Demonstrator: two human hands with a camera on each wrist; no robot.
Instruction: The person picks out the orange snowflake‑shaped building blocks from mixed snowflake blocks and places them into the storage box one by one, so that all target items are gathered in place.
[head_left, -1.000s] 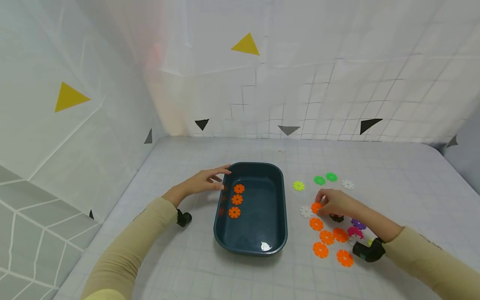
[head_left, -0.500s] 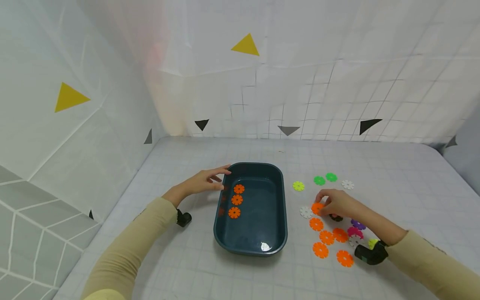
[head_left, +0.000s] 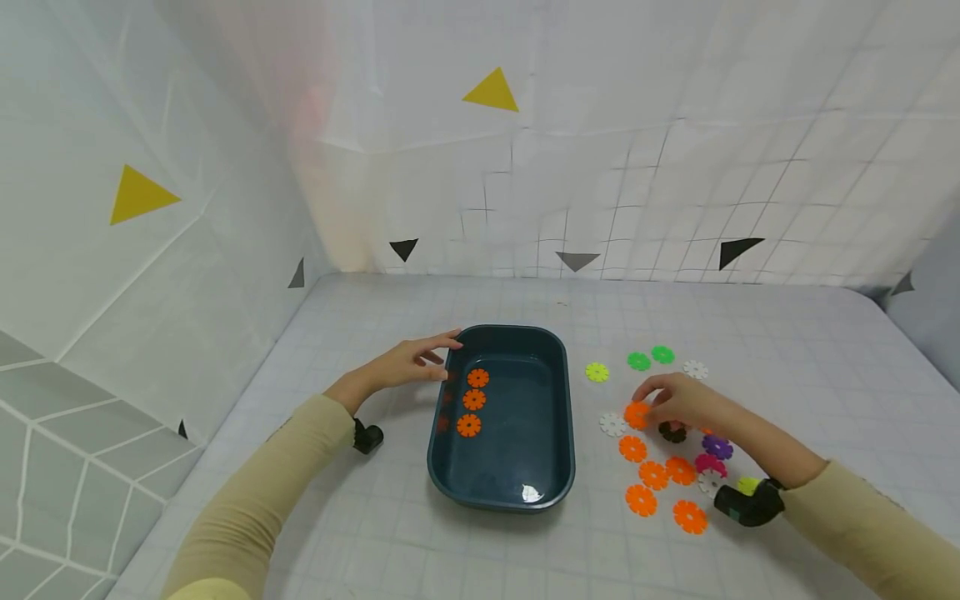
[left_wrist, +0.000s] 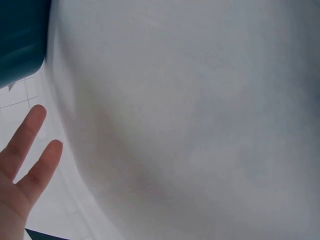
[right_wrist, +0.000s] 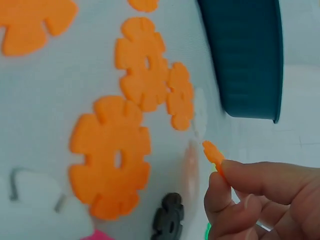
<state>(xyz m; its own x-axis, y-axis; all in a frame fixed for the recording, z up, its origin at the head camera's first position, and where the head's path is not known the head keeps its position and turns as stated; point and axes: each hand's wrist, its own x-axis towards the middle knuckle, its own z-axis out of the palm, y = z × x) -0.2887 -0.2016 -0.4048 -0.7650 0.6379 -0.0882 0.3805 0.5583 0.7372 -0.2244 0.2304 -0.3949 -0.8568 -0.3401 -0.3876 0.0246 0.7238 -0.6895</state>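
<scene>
My right hand point(head_left: 682, 400) pinches an orange notched plastic disc point(head_left: 637, 415) between thumb and fingertips, to the right of the dark teal tray point(head_left: 501, 506). In the right wrist view the pinched disc point(right_wrist: 213, 154) stands on edge, apart from the flat ones. My left hand point(head_left: 401, 364) rests its fingers on the tray's left rim, fairly straight. Two loosely spread fingers point(left_wrist: 42, 170) show in the left wrist view. Inside the tray, three orange discs point(head_left: 474, 400) lie in a line along the left side.
Several orange discs point(head_left: 654, 475) lie right of the tray. Around them are white point(head_left: 612, 425), black point(head_left: 672, 432), purple point(head_left: 717, 447), pink point(head_left: 710, 465) and yellow-green point(head_left: 597, 372) discs, with two green discs point(head_left: 650, 357) farther back. A white wall stands behind the table.
My right hand, pinching the orange disc, has shifted slightly right, and its forearm has drawn to the right, uncovering more of the black and purple discs. The left hand and tray have stayed put.
</scene>
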